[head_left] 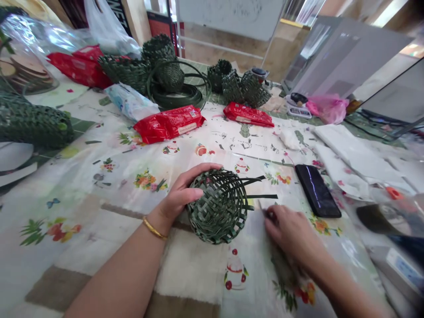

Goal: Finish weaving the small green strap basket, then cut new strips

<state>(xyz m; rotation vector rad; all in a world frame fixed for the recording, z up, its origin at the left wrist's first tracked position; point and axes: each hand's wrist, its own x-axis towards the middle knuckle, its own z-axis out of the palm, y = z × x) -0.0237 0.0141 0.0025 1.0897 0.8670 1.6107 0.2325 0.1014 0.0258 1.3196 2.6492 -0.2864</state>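
A small green woven basket (218,205) lies on its side on the flowered tablecloth (109,207), loose strips sticking out to the right. My left hand (180,192) curls round its left side and top, gripping it. My right hand (286,229) rests on the cloth just right of the basket, fingers pinched on a thin strip or tool that I cannot make out.
A black phone (317,190) lies right of the basket. Red packets (168,123) lie further back, with several green woven baskets (247,88) and a coil of green strip (180,92). White sheets (357,154) are at the right, another woven piece (33,123) at the left.
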